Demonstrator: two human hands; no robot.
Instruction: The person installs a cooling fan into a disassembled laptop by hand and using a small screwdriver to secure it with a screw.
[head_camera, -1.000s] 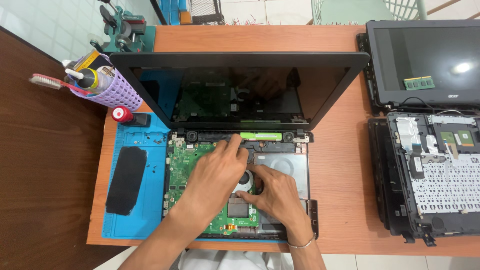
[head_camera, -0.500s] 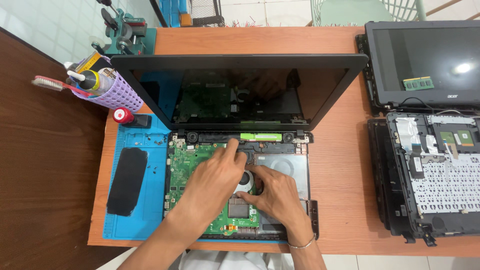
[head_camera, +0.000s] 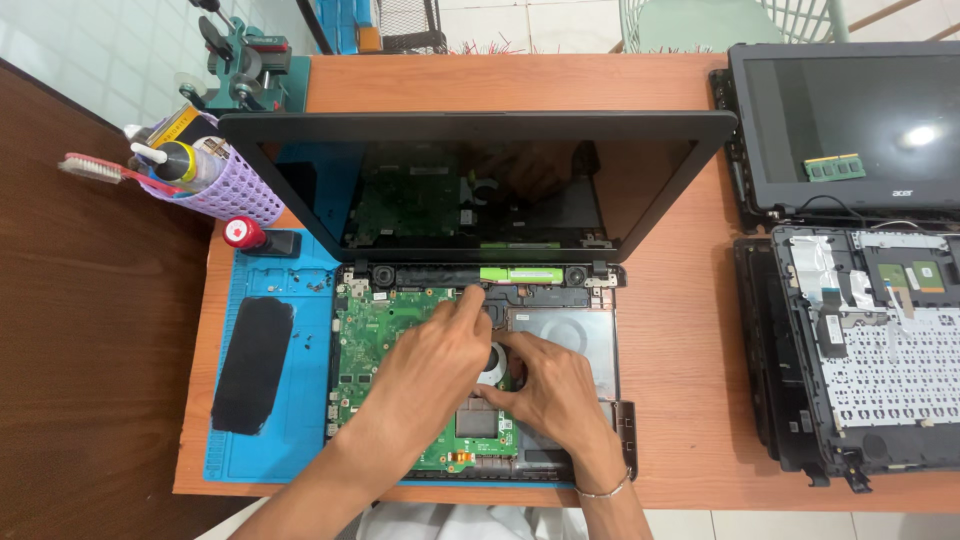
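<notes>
Working on the green motherboard (head_camera: 385, 345) inside the opened laptop base (head_camera: 560, 330), press lightly and keep fingertips off the small components. The left hand (head_camera: 430, 365) lies palm down, index finger stretched towards the hinge bar (head_camera: 480, 275), gripping nothing. The right hand (head_camera: 550, 385) curls beside the cooling fan (head_camera: 495, 360); its grip cannot be told

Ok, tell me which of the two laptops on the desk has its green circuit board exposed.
The opened laptop under both hands, on the blue mat. The other laptop, at the right, shows only a dark screen.
</notes>
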